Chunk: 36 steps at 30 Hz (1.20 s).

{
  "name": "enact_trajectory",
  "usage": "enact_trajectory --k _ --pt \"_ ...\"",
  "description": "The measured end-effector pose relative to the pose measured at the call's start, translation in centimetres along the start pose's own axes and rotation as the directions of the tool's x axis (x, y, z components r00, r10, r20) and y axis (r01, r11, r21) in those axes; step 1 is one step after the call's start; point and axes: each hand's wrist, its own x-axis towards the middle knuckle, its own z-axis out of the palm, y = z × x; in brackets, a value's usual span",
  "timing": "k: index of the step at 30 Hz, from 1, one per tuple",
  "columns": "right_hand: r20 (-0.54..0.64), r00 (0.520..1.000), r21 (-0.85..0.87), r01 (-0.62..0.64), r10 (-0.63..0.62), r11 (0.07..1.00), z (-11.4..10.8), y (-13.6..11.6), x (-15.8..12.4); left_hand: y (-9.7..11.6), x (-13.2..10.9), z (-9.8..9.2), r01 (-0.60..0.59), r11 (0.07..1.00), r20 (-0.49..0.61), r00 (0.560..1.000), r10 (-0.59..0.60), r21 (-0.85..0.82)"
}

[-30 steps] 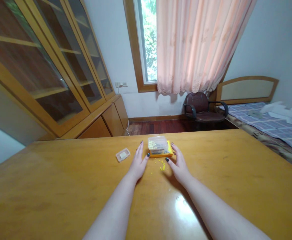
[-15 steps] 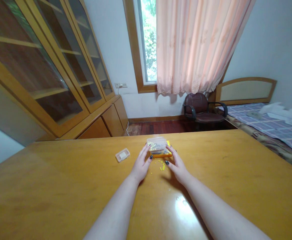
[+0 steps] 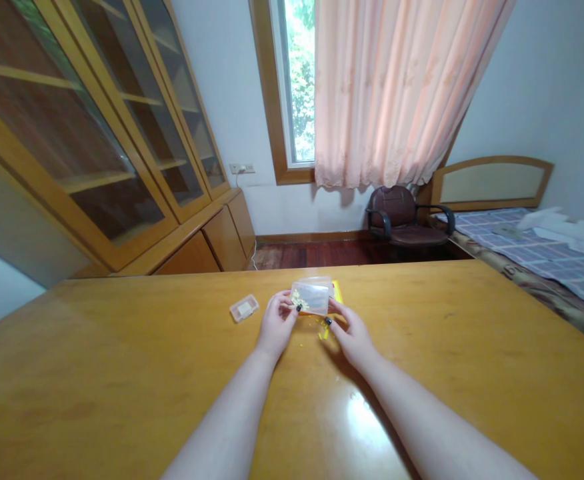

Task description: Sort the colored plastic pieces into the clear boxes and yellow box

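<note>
A clear plastic box (image 3: pixel 317 298) with small pale pieces gathered at its left side is tilted toward me. My left hand (image 3: pixel 278 325) grips its left edge, thumb in front. At its right edge my right hand (image 3: pixel 353 330) has its fingers behind the box, with the thumb lower down; it seems to pinch the corner. Behind the box, partly hidden, a yellow box (image 3: pixel 337 292) and another clear plastic piece show. Small yellow pieces (image 3: pixel 326 332) lie on the table between my hands.
On the wooden table (image 3: pixel 147 373), a small clear case (image 3: pixel 245 309) lies left of my hands. A glass-door cabinet (image 3: pixel 137 133) stands at the left. Beyond the table are a brown armchair (image 3: pixel 396 212) and a bed (image 3: pixel 537 243).
Both hands have closed in on the clear box at its two sides. The box has been raised and tilted toward me, and its pale pieces sit lower at the left.
</note>
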Motion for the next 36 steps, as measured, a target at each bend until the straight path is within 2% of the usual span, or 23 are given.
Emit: enact_trajectory --k 4,6,8,11,13,16,19,24,30,36 --pt "-0.016 0.996 0.228 -0.078 0.084 0.971 0.4 -0.1 0.1 0.5 -0.3 -0.1 -0.034 0.999 -0.002 0.999 0.034 0.015" --pt "-0.038 0.99 0.329 -0.118 0.138 0.937 0.6 -0.3 0.2 1.0 -0.5 -0.2 -0.075 0.992 0.025 0.997 0.073 0.098" --pt "-0.055 0.979 0.397 -0.157 0.194 0.904 0.7 -0.5 0.4 1.5 -0.7 -0.5 -0.166 0.962 0.091 0.985 0.149 0.216" --pt "-0.012 0.972 0.43 -0.209 0.237 0.878 0.8 -0.8 0.4 2.2 -0.9 -0.8 -0.338 0.882 0.262 0.93 0.259 0.329" --pt "0.044 0.967 0.417 -0.246 0.251 0.875 0.8 -0.9 0.2 2.4 -0.9 -0.9 -0.386 0.85 0.354 0.899 0.259 0.359" --pt "0.101 0.96 0.382 -0.28 0.261 0.881 0.8 -0.8 -0.2 2.7 -0.8 -0.9 -0.37 0.841 0.422 0.886 0.191 0.395" --pt "0.116 0.973 0.392 -0.228 0.198 0.891 0.8 -0.6 -0.3 2.8 -0.7 -0.9 -0.365 0.837 0.449 0.878 0.164 0.408" --pt "0.187 0.98 0.412 -0.143 0.07 0.9 1.0 -0.5 -0.2 2.7 -0.6 -1.1 -0.389 0.825 0.442 0.876 0.193 0.41" --pt "0.165 0.983 0.226 -0.115 0.078 0.967 0.9 -0.2 -0.5 3.3 -1.2 -0.9 -0.48 0.72 0.508 0.837 0.204 0.501" --pt "0.026 0.991 0.026 -0.135 0.134 0.99 0.2 -0.3 -0.1 3.9 -2.1 0.5 -0.545 0.578 0.482 0.831 0.278 0.607"
